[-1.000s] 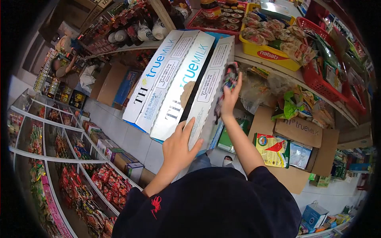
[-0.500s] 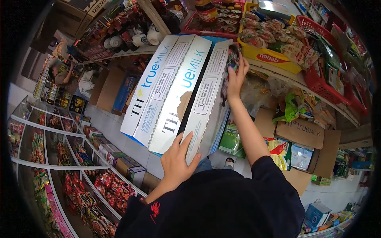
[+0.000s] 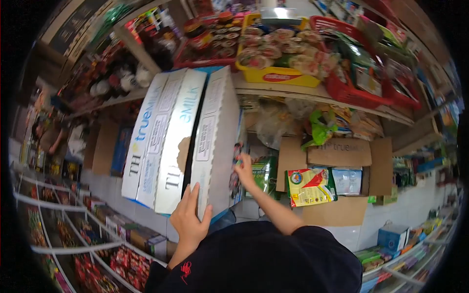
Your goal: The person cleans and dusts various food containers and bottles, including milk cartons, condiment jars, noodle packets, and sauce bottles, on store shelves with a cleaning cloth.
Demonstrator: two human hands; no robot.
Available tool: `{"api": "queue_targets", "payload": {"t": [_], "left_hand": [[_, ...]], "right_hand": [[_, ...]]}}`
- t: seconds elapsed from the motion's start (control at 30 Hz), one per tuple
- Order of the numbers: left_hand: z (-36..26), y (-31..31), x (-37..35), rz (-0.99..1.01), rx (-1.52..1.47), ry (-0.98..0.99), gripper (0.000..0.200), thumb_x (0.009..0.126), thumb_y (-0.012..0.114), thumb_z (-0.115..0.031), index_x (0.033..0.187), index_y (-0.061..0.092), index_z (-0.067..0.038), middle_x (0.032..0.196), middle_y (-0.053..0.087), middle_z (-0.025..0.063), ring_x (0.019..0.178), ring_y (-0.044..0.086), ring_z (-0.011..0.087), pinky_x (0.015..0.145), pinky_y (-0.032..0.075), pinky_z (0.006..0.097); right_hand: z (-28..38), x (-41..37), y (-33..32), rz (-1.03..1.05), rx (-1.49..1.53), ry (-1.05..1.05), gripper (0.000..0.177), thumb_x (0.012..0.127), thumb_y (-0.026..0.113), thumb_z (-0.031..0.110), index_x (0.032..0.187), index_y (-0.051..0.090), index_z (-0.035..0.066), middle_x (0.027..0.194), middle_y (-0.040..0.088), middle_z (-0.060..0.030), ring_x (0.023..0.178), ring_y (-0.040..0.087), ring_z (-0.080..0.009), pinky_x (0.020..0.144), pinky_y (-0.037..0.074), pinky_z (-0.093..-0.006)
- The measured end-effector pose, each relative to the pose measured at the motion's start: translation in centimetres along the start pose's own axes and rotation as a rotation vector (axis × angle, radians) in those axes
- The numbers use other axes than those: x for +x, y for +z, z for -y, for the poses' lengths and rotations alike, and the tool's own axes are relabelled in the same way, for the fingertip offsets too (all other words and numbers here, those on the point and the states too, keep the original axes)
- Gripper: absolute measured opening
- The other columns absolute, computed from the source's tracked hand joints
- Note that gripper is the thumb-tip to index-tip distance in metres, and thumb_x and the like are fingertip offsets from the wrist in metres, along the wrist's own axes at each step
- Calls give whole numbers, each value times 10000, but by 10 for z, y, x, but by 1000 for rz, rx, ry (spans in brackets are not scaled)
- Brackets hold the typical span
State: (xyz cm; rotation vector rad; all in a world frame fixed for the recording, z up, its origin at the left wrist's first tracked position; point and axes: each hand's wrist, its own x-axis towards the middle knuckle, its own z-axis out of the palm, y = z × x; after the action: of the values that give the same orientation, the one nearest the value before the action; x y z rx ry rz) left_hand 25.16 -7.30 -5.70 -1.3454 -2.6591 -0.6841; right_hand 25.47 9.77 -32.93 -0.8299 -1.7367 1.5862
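A white TH true MILK carton (image 3: 162, 136) stands in front of me. It has a torn brown patch and a dark gap along its top. My left hand (image 3: 190, 219) lies on its near edge, fingers stretched out and thumb apart. Low against the carton's right side, my right hand (image 3: 247, 172) pinches a dark, multicoloured cloth-like thing (image 3: 235, 178); its exact kind is blurred.
Shelves at the back bear a yellow tray (image 3: 278, 77) of packets and a red basket (image 3: 349, 95). An open cardboard box (image 3: 339, 155) with packets lies right. Lower left stands a compartmented rack (image 3: 73, 244). Another person (image 3: 49, 136) is at far left.
My right hand has moved with the dark thing from the carton's far top edge down its right side, nearer me. The view has turned, and the carton now appears further left.
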Motion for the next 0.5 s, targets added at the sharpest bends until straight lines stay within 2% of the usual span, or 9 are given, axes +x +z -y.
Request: {"api": "queue_targets", "payload": {"t": [0.07,0.1,0.13,0.2,0.27,0.33,0.4,0.43,0.5], "left_hand": [[3,1,-1,-18,7,-7,546,685,613,-259,1189,495,-83,1190,487,196,987,538,342,791,439,347],[-1,-3,3,-1,-28,16,535,681,614,-216,1181,494,-69,1276,412,180,1151,412,356,888,383,373],[-2,-4,1,23,-47,59,535,681,614,-216,1181,494,-69,1276,412,180,1151,412,356,888,383,373],[-1,-6,3,14,-10,119,530,670,618,-184,1173,496,-70,1331,348,157,1220,313,365,927,342,402],[2,-5,0,28,-101,205,511,655,628,-174,1143,512,-79,1326,349,158,1226,294,375,933,332,425],[9,-5,-6,-83,-120,332,467,652,634,-168,1098,528,-79,1300,373,174,1210,316,384,939,320,439],[23,-1,-13,-128,-229,463,396,651,636,-157,1027,552,-68,1240,425,182,1161,364,387,933,316,456],[30,-1,-16,-129,-346,510,362,655,629,-148,999,560,-60,1206,449,179,1127,388,381,926,318,458],[40,-1,-23,-112,-570,569,264,677,601,-118,927,571,-38,1122,495,167,1049,428,358,904,326,455]], "right_hand": [[2,-31,1,-10,-12,21,587,652,601,98,1197,414,-14,1142,435,-155,1064,436,-285,877,373,-312],[-2,-42,3,-7,-3,18,597,641,614,105,1193,421,-16,1129,447,-157,1060,444,-288,879,372,-310],[0,-52,2,-7,4,15,607,630,627,112,1189,427,-18,1115,460,-158,1055,451,-291,881,372,-309],[5,-72,1,-78,7,79,598,629,628,117,1180,439,-20,1098,482,-164,1040,473,-285,884,372,-305],[4,-89,2,9,25,157,585,633,621,115,1175,448,-19,1102,489,-161,1053,475,-266,891,371,-304],[9,-108,-1,-106,-3,67,583,636,612,114,1182,450,-9,1080,518,-157,1003,502,-247,869,388,-300],[23,-128,-8,-44,15,165,578,637,606,94,1187,455,1,1064,549,-133,933,523,-205,831,410,-286],[28,-136,-10,-21,61,248,563,638,599,68,1182,466,11,1058,568,-112,898,523,-158,802,421,-271],[43,-154,-12,-83,58,239,555,637,596,58,1175,472,13,1063,567,-104,904,518,-144,802,420,-265]]}}
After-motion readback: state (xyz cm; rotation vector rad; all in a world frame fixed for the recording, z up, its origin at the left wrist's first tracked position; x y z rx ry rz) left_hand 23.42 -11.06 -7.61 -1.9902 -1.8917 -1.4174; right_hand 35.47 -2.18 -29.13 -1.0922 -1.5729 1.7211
